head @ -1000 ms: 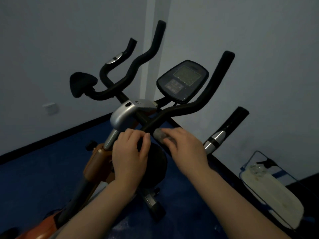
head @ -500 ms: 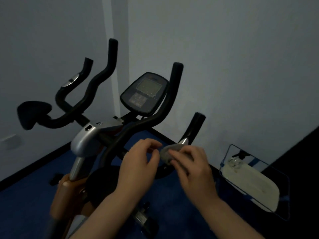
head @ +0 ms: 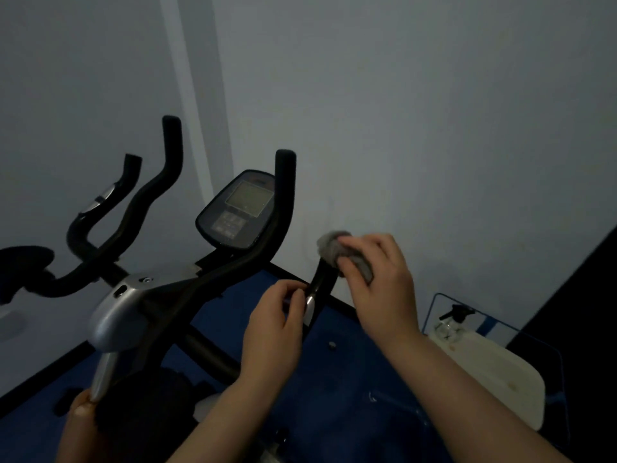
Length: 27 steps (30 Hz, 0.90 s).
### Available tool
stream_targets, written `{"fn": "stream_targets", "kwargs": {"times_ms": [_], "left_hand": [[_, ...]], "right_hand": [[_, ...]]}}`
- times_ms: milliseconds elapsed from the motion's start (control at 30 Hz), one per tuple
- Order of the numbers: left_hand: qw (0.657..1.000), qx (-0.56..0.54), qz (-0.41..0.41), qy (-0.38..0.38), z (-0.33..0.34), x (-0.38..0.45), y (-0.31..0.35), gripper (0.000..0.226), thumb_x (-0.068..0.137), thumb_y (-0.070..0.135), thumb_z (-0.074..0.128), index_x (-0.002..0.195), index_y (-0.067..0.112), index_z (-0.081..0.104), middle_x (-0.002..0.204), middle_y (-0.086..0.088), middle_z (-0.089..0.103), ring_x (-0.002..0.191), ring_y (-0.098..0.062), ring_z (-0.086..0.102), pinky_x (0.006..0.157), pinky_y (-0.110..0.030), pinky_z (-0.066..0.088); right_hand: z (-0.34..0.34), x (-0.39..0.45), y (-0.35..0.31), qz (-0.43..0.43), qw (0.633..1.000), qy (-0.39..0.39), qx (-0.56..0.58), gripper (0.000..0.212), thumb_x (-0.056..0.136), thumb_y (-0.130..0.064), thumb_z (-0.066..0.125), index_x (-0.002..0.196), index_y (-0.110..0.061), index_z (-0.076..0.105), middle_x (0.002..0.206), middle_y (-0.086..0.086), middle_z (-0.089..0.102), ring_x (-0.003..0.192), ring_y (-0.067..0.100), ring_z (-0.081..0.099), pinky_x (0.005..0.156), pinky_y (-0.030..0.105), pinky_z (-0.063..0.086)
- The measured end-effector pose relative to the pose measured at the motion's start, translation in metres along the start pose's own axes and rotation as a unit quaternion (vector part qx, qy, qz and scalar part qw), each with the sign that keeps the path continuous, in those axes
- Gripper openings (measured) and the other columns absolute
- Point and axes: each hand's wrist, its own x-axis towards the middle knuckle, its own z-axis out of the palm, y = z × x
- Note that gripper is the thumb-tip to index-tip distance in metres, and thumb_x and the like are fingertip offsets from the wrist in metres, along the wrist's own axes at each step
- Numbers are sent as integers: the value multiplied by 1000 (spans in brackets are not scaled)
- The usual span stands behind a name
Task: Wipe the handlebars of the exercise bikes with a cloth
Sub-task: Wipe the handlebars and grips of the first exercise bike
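While left hand (head: 272, 332) grips metal band, right hand (head: 379, 279) clamps fuzzy grey cloth (head: 337, 247).

Open air right of the console (head: 238, 212) — wall (head: 434, 128) behind.

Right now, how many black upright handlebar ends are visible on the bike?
4. Short outer left end; tall left horn; tall right horn beside the console; short outer right end, its tip hidden under the grey cloth in the right hand.
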Motion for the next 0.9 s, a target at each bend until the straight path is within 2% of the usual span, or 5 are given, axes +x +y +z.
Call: {"fn": "stream_targets", "kwargs": {"times_ms": [300, 467, 600, 800, 900], "left_hand": [[992, 115, 22, 39, 4, -1, -4, 16, 86, 56, 40, 88, 48, 54, 91, 29, 60, 80, 6, 59, 59, -25, 51], [990, 133, 23, 44, 5, -2, -1, 15, 88, 53, 43, 91, 45, 56, 85, 24, 62, 79, 6, 58, 60, -26, 51], [990, 133, 26, 41, 1, -5, 0, 15, 87, 51, 44, 93, 45, 57, 89, 26, 62, 81, 5, 58, 62, -24, 50], [985, 157, 44, 53, 4, -8, 2, 21, 87, 50, 42, 96, 42, 59, 89, 24, 62, 88, 9, 54, 60, -13, 41], [985, 158, 38, 51, 2, -9, 3, 21, 87, 49, 42, 96, 41, 59, 89, 24, 61, 90, 9, 53, 61, -12, 39]], "right_hand": [[1, 7, 14, 56, 986, -48, 149, 26, 92, -16, 59, 116, -23, 66, 103, -11, 65, 98, -6, 59, 83, 5, 42], [9, 39, 4, 14, 984, -162, 76, 20, 94, -26, 55, 109, -24, 68, 104, -6, 65, 101, 15, 53, 87, 23, 41], [1, 10, 14, -35, 995, -75, 59, 26, 92, -25, 55, 115, -22, 67, 111, -8, 62, 105, 9, 54, 90, 12, 41], [20, 34, 6, -9, 990, -108, 85, 21, 90, -25, 62, 108, -25, 70, 101, -10, 63, 101, 10, 51, 81, 4, 35], [34, -8, 1, 88, 972, 30, 215, 29, 94, -17, 56, 121, -24, 64, 117, -13, 64, 115, 4, 54, 93, 7, 39]]}}
